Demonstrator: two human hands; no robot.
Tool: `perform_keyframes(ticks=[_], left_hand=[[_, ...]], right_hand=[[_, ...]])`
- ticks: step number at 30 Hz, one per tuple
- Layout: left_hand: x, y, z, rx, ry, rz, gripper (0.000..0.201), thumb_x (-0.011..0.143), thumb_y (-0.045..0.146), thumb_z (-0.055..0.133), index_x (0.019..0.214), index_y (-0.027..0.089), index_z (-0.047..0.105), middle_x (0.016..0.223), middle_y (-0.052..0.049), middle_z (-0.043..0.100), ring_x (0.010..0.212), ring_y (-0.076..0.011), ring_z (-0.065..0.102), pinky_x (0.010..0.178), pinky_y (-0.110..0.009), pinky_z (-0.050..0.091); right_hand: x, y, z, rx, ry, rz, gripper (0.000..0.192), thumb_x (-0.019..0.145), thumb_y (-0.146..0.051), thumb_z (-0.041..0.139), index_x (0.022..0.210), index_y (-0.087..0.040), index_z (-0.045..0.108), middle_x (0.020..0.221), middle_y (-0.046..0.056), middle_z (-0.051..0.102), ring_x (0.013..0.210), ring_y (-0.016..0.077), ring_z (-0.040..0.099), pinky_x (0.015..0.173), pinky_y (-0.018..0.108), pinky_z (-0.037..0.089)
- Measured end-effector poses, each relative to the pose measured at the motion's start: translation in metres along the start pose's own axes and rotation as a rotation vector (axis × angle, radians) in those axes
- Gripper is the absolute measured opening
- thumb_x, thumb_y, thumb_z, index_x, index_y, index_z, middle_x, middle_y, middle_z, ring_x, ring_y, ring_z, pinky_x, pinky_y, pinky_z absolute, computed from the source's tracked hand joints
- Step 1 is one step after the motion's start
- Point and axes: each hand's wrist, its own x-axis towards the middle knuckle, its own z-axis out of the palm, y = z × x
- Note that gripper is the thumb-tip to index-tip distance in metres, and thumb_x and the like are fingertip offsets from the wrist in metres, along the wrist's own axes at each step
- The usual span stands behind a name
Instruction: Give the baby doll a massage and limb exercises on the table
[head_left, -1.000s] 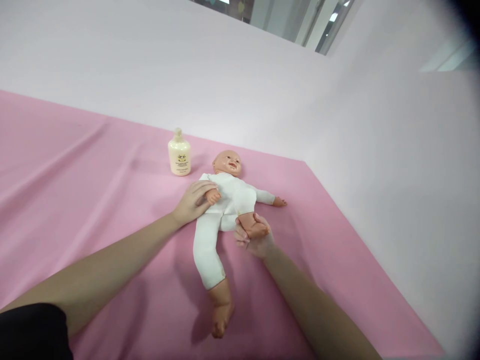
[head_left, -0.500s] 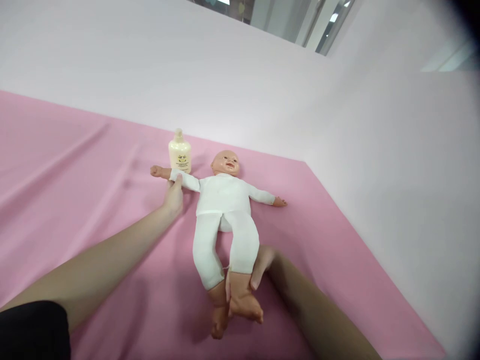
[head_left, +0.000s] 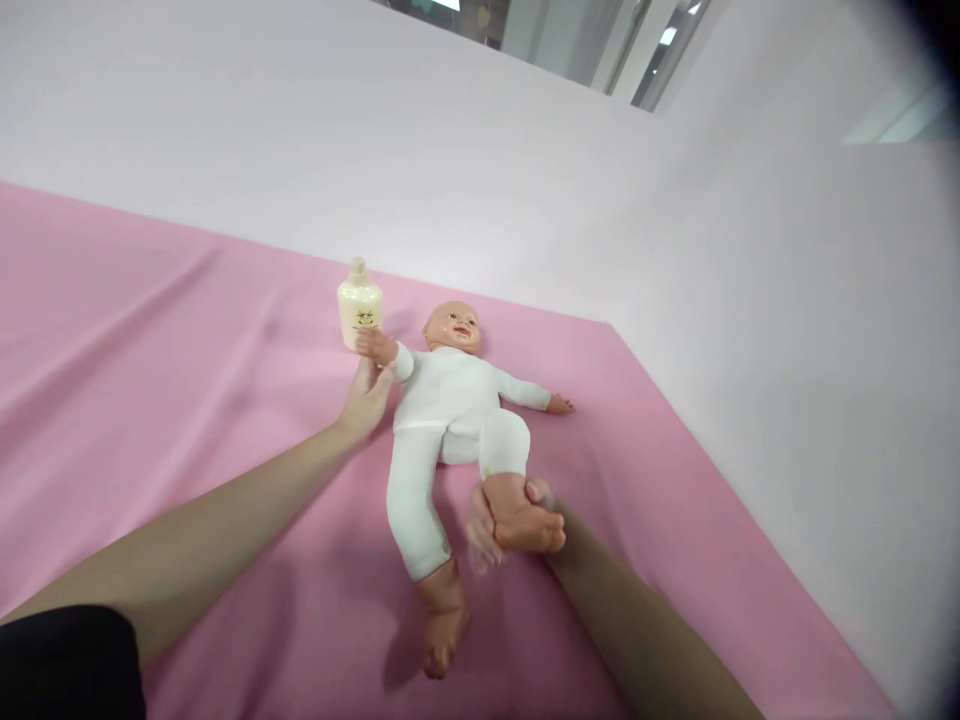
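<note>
A baby doll (head_left: 450, 385) in a white suit lies on its back on the pink cloth, head at the far end. My left hand (head_left: 366, 398) grips the doll's arm on the left side near its wrist, holding it bent and raised. My right hand (head_left: 491, 530) is wrapped round the ankle of the leg on the right side; that knee is bent and the foot is lifted. The other leg lies stretched out. A cream lotion bottle (head_left: 358, 300) stands just behind the doll's raised hand, which covers part of its label.
The pink cloth (head_left: 187, 380) has several folds at the left. Behind it and along the right side rise white walls (head_left: 315, 150). At the top, a window opening (head_left: 555, 35) shows a room beyond.
My left hand has moved right, folding the doll's arm inward from its outstretched pose. My right hand has raised the doll's leg and bent its knee, bringing the foot up and right.
</note>
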Motion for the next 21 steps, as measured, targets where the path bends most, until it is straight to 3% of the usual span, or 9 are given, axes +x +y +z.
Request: perform_keyframes(ticks=[2, 5, 8, 12, 16, 21], left_hand=[[-0.002, 0.008, 0.0, 0.121, -0.136, 0.133, 0.039, 0.089, 0.039, 0.049, 0.123, 0.022, 0.047, 0.124, -0.011, 0.053, 0.119, -0.0224, 0.049, 0.104, -0.042, 0.037], [-0.001, 0.016, 0.0, 0.283, -0.385, 0.361, 0.039, 0.084, 0.032, 0.054, 0.122, 0.022, 0.051, 0.126, -0.011, 0.052, 0.121, -0.0246, 0.046, 0.104, -0.045, 0.035], [0.0, 0.017, 0.0, 0.361, -0.494, 0.52, 0.039, 0.083, 0.028, 0.053, 0.122, 0.024, 0.053, 0.124, -0.01, 0.054, 0.121, -0.0255, 0.045, 0.103, -0.047, 0.034], [0.001, 0.017, 0.001, 0.394, -0.507, 0.556, 0.039, 0.083, 0.027, 0.054, 0.122, 0.025, 0.053, 0.123, -0.009, 0.056, 0.121, -0.0259, 0.045, 0.102, -0.048, 0.035], [-0.001, 0.02, 0.0, 0.35, -0.479, 0.458, 0.039, 0.084, 0.027, 0.054, 0.122, 0.024, 0.052, 0.125, -0.009, 0.054, 0.122, -0.025, 0.045, 0.104, -0.046, 0.034], [0.0, 0.014, 0.0, 0.198, -0.204, 0.181, 0.033, 0.088, 0.033, 0.048, 0.118, 0.018, 0.05, 0.117, -0.011, 0.056, 0.112, -0.022, 0.051, 0.101, -0.043, 0.039]], right_hand=[[0.002, -0.007, 0.003, 0.066, -0.03, -0.118, 0.059, 0.054, -0.073, 0.062, 0.067, -0.017, 0.05, 0.058, 0.005, 0.06, 0.061, 0.0204, 0.059, 0.059, 0.037, 0.052], [0.003, -0.019, 0.012, 0.181, 0.123, -0.263, 0.051, 0.073, -0.069, 0.046, 0.069, -0.018, 0.046, 0.062, 0.003, 0.057, 0.065, 0.0169, 0.056, 0.061, 0.033, 0.051], [0.002, -0.026, 0.018, 0.219, 0.265, -0.255, 0.05, 0.077, -0.067, 0.039, 0.066, -0.019, 0.041, 0.062, 0.001, 0.053, 0.065, 0.0162, 0.054, 0.059, 0.03, 0.049], [0.001, -0.027, 0.018, 0.246, 0.374, -0.246, 0.047, 0.079, -0.064, 0.039, 0.067, -0.019, 0.041, 0.062, 0.001, 0.051, 0.065, 0.0155, 0.053, 0.057, 0.027, 0.047], [0.001, -0.022, 0.013, 0.186, 0.337, -0.224, 0.048, 0.077, -0.065, 0.041, 0.07, -0.017, 0.045, 0.063, 0.002, 0.052, 0.066, 0.0165, 0.056, 0.058, 0.028, 0.048], [0.002, -0.01, 0.007, 0.06, 0.123, -0.138, 0.056, 0.07, -0.071, 0.049, 0.076, -0.015, 0.05, 0.069, 0.007, 0.059, 0.068, 0.0209, 0.06, 0.06, 0.035, 0.05]])
